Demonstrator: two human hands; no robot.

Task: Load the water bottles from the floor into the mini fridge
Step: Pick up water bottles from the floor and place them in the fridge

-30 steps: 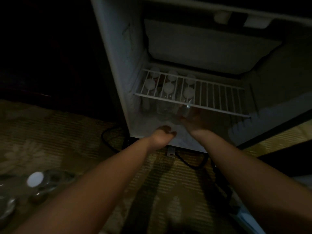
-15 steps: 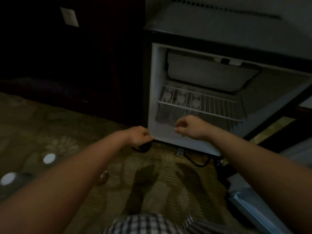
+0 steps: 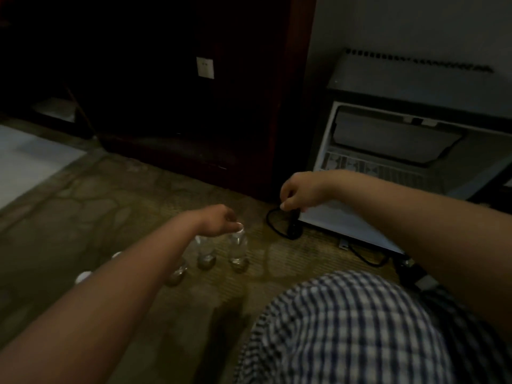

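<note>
Your left hand (image 3: pixel 219 220) pinches a bottle (image 3: pixel 238 250) cap left of the fridge (image 3: pixel 401 173); right hand (image 3: pixel 300 194) loosely curled, holding nothing.

Legible text: none. Water bottles (image 3: pixel 238 252), mini fridge (image 3: pixel 401 151) and wall socket plate (image 3: pixel 205 67) bear no readable label, brand or number in this dim view.

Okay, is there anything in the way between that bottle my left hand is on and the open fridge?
Nothing solid blocks it. Between the bottle under the left hand and the mini fridge lies bare carpet, with a black cable looped on the floor at the fridge's front corner. The right hand hovers above that cable.
</note>
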